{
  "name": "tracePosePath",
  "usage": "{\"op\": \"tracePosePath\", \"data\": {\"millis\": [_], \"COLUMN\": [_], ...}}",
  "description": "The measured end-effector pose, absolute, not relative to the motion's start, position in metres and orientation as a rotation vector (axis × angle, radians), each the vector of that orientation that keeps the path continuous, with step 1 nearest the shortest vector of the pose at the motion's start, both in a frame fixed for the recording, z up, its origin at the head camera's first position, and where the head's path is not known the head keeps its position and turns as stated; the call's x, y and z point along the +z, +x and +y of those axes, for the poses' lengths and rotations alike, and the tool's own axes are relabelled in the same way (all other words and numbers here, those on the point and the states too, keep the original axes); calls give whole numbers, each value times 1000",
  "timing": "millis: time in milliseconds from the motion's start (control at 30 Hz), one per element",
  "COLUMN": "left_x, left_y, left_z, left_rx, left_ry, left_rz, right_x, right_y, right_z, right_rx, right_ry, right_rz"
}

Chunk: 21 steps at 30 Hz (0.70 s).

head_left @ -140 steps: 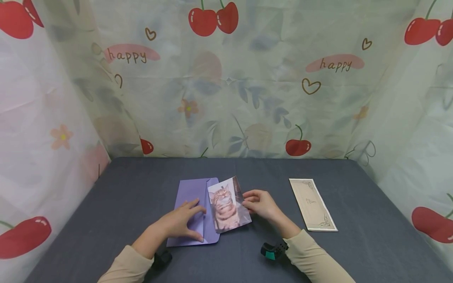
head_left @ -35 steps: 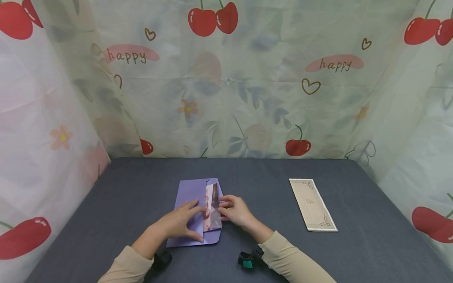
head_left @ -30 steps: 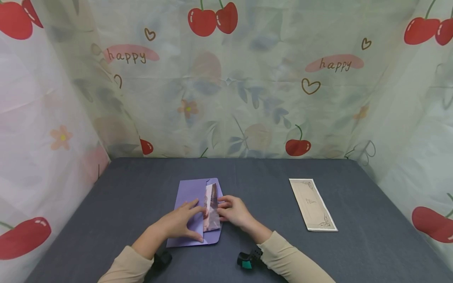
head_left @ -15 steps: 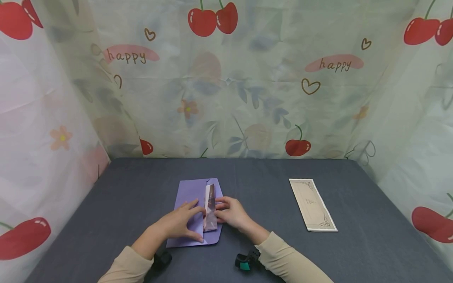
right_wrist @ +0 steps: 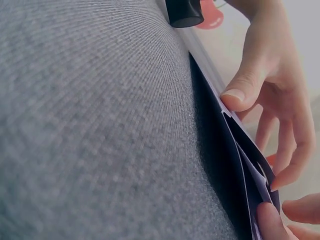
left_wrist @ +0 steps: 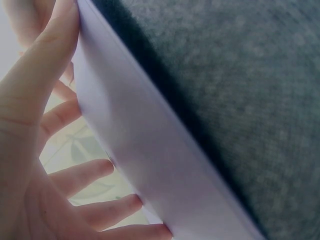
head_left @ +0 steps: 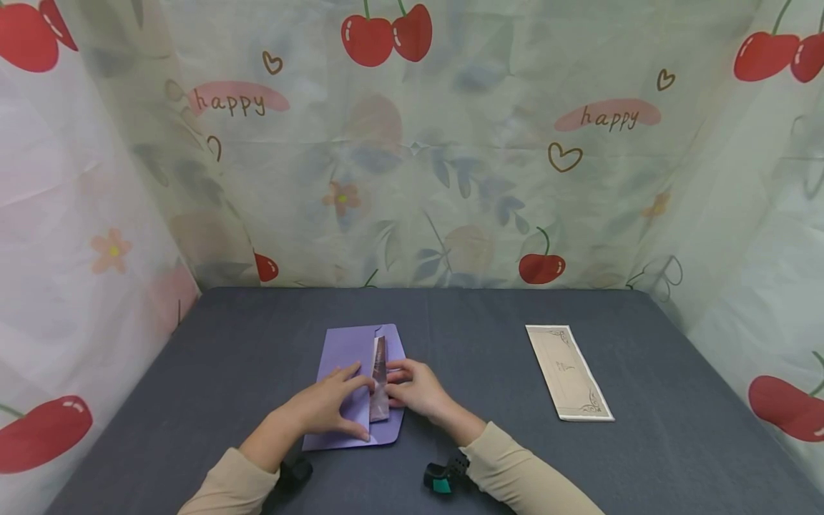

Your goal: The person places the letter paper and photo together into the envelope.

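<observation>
Your left hand [head_left: 325,404] lies over the envelope [head_left: 340,350], its fingers spread wide; the thumb rests by the near end of the mouth and a fingertip touches the edge of the pocket further along. Your right hand [head_left: 418,390] has its fingers drawn narrow, pinching the outer edge of the card [head_left: 380,390]. The card sits mostly inside the purple envelope, with just a strip of its printed face showing along the mouth, between your two hands. The flap [head_left: 393,340] lies spread out on your right-hand side, under the fingers of your right hand. In the right wrist view you can see the mouth of the envelope parted slightly.

The envelope lies flat on the dark worktop [head_left: 463,322]. Well apart to your right is a beige paper [head_left: 569,372] with ornate corners, lying at a slant. Behind the worktop hangs a curtain [head_left: 412,179] printed with cherries, hearts and "happy".
</observation>
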State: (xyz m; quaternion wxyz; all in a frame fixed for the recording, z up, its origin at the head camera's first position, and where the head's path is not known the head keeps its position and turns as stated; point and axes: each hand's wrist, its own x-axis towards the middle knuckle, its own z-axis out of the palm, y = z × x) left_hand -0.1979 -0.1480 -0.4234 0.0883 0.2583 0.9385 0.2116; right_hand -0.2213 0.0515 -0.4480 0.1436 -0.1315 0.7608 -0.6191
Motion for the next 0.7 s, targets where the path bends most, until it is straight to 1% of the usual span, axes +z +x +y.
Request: {"op": "tracePosePath", "data": {"millis": [700], "left_x": [-424], "left_y": [-198], "left_z": [-147], "left_rx": [628], "left_ry": [785], "left_rz": [2791], "right_x": [-450], "right_y": [-219], "right_z": [45], "right_rx": [-1796], "right_ry": [-391], "right_rz": [2149]}}
